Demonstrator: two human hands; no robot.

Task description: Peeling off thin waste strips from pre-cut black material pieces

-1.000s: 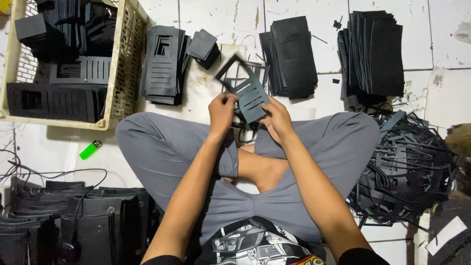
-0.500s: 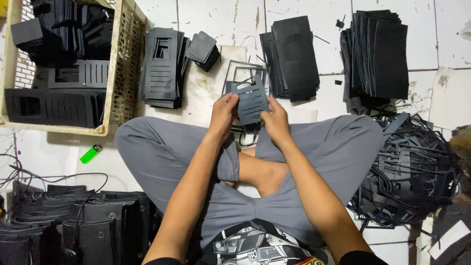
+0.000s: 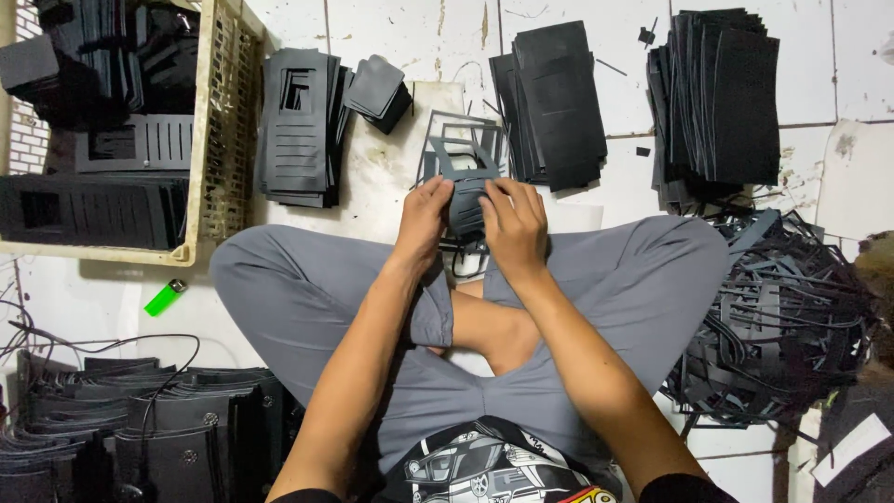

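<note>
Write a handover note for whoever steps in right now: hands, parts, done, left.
Left hand and right hand: both grip one dark cut-out sheet above the crossed legs.
Parts: uncut black sheets and a taller stack ahead; offcut strips at right.
Done: punched pieces stacked at left, more in the basket.
Left: the held sheet, with its frame partly loose, and the uncut stacks.

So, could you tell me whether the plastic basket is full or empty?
Partly full: the basket holds stacked black cut sheets, below its rim.
</note>
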